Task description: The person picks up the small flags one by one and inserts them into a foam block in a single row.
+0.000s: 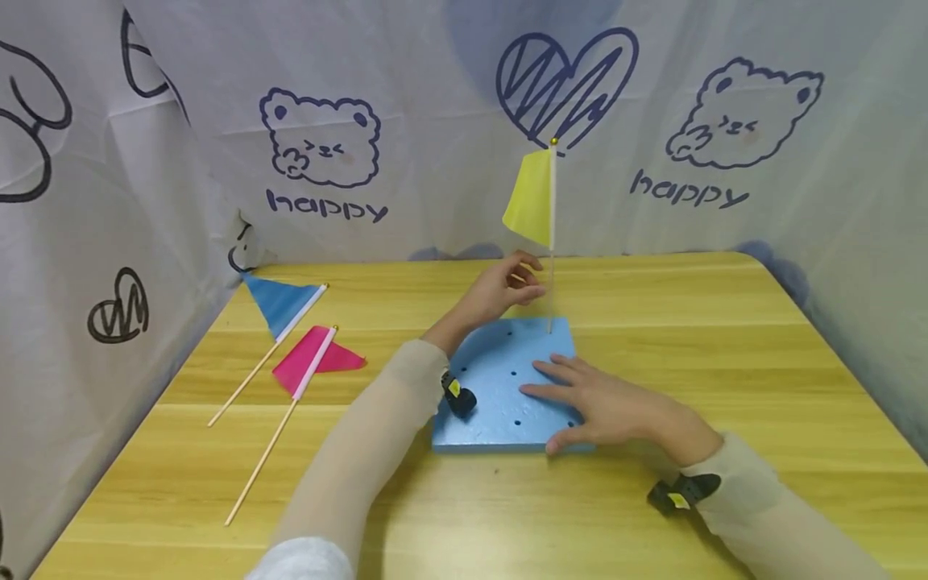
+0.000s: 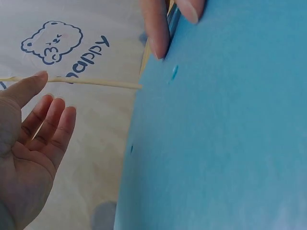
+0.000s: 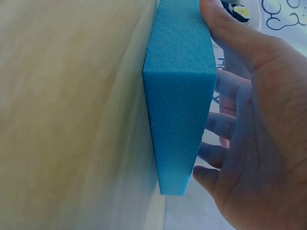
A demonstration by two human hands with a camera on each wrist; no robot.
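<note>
A light blue foam board (image 1: 493,403) with several small holes lies flat on the table. At its far right corner a yellow flag (image 1: 532,197) stands upright on a thin wooden stick (image 2: 105,83). My left hand (image 1: 507,283) is just left of this stick, its fingers loosely bent; in the left wrist view the thumb (image 2: 29,88) overlaps the stick without closing round it. My right hand (image 1: 616,403) rests with spread fingers on the board's right side, the thumb at the near edge. From the right wrist view, the fingers (image 3: 223,125) reach over the board's top face.
Left of the board, a blue triangular flag (image 1: 281,306) and a pink flag (image 1: 308,362) lie on the wooden table (image 1: 725,338), their sticks pointing toward the near left. A white curtain (image 1: 435,161) with bear and heart drawings hangs behind the table.
</note>
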